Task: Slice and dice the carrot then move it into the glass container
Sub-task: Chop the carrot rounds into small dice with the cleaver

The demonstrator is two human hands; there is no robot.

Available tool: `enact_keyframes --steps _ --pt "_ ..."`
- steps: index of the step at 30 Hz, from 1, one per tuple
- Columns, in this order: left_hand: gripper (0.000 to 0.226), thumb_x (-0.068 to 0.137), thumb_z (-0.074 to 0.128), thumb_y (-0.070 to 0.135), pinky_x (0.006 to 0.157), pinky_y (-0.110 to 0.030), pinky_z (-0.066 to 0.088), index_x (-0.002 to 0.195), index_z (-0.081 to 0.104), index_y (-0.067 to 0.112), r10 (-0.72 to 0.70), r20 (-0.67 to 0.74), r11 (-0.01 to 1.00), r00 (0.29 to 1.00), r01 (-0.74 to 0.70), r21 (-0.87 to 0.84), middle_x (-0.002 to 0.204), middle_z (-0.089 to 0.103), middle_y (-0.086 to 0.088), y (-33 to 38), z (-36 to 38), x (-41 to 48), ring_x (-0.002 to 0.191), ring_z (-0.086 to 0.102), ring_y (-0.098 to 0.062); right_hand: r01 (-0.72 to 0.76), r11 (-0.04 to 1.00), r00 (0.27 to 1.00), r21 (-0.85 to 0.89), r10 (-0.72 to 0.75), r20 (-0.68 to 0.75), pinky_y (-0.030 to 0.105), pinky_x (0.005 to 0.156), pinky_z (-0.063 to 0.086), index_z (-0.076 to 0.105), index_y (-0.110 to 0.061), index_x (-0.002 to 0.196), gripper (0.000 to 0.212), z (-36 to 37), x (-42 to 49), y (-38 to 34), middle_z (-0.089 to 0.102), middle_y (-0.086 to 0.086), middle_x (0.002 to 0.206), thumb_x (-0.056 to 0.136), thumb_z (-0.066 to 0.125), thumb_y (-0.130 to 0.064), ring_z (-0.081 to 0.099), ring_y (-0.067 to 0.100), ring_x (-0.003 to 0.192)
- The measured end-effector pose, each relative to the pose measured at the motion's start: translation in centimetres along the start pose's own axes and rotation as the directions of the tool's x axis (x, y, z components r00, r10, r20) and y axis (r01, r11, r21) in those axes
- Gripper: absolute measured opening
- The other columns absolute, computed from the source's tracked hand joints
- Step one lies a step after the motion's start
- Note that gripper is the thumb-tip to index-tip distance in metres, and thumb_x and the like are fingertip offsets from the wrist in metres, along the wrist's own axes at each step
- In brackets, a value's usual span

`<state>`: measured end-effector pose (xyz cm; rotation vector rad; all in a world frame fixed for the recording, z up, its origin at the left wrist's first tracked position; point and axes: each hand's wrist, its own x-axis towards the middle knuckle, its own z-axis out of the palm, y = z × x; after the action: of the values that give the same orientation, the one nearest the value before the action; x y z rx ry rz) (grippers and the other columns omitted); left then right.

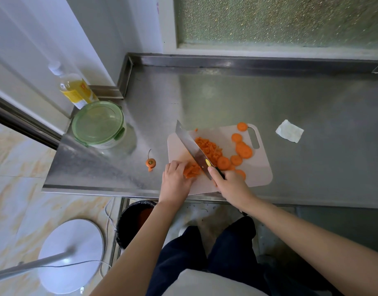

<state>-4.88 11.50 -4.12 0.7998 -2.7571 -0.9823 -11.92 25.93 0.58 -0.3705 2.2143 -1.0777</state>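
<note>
A pale cutting board (260, 167) lies near the front edge of a steel counter. On it are a heap of diced carrot (209, 149) and several round carrot slices (243, 150). My left hand (175, 178) holds down a bunch of carrot strips (191, 171) with curled fingers at the board's near left corner. My right hand (230, 184) grips the handle of a wide-bladed knife (191, 146), whose blade stands just right of the strips. The glass container (99, 124), shut with a green clip lid, stands at the counter's left end.
A carrot top (150, 163) with its stem lies on the counter left of the board. A bottle of yellow liquid (76, 88) stands behind the container. A folded paper towel (289, 131) lies right of the board. A black bin (134, 221) sits below the counter edge.
</note>
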Motion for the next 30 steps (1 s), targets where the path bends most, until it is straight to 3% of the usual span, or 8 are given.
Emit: enact_keyframes --steps 5,10,17,21,30 --pt "0.026 0.080 0.069 0.006 0.085 -0.026 0.039 0.105 0.067 0.000 -0.011 -0.049 0.998 0.999 0.008 -0.056 0.102 0.060 -0.015 0.0 0.1 0.0 0.096 0.051 -0.031 0.004 0.994 0.999 -0.112 0.000 0.039 0.028 0.053 0.031 0.044 -0.010 0.056 0.057 0.2 0.5 -0.2 0.044 0.002 0.051 0.096 0.040 -0.049 0.046 0.017 0.053" --pt "0.023 0.083 0.065 0.002 0.081 -0.013 0.030 0.105 0.069 -0.001 -0.045 -0.062 0.996 0.997 0.040 -0.079 0.101 0.062 -0.015 0.1 0.1 0.3 0.096 0.052 -0.030 -0.025 0.974 0.998 -0.226 0.038 0.053 0.025 0.050 0.026 0.041 -0.017 0.054 0.055 0.5 1.0 -0.5 0.043 -0.001 0.055 0.096 0.038 -0.053 0.045 0.017 0.059" --pt "0.021 0.081 0.066 -0.001 0.080 -0.011 0.031 0.102 0.070 -0.003 -0.036 -0.093 0.997 0.995 0.029 -0.075 0.095 0.064 -0.015 -0.1 0.9 0.0 0.090 0.055 -0.031 -0.036 0.937 0.998 -0.347 0.055 0.045 0.030 0.057 0.035 0.046 -0.015 0.061 0.056 0.7 1.3 -0.6 0.049 0.004 0.062 0.096 0.033 -0.056 0.054 0.026 0.071" --pt "0.021 0.083 0.065 0.002 0.078 -0.011 0.033 0.104 0.071 0.001 -0.035 -0.097 0.996 0.995 0.027 -0.086 0.096 0.063 -0.013 0.1 0.9 0.0 0.090 0.053 -0.027 -0.026 0.907 0.999 -0.419 0.035 0.014 0.037 0.071 0.047 0.061 -0.004 0.083 0.061 1.4 1.1 -0.9 0.065 0.016 0.084 0.097 0.031 -0.056 0.062 0.032 0.083" --pt "0.021 0.082 0.067 0.004 0.075 -0.012 0.034 0.102 0.071 0.000 -0.038 -0.099 0.995 0.994 0.029 -0.091 0.098 0.065 -0.013 0.3 0.5 -0.1 0.091 0.055 -0.027 0.001 0.903 1.000 -0.430 -0.006 -0.009 0.031 0.069 0.042 0.063 -0.001 0.087 0.061 2.2 1.7 -1.5 0.067 0.018 0.090 0.098 0.032 -0.052 0.062 0.033 0.089"
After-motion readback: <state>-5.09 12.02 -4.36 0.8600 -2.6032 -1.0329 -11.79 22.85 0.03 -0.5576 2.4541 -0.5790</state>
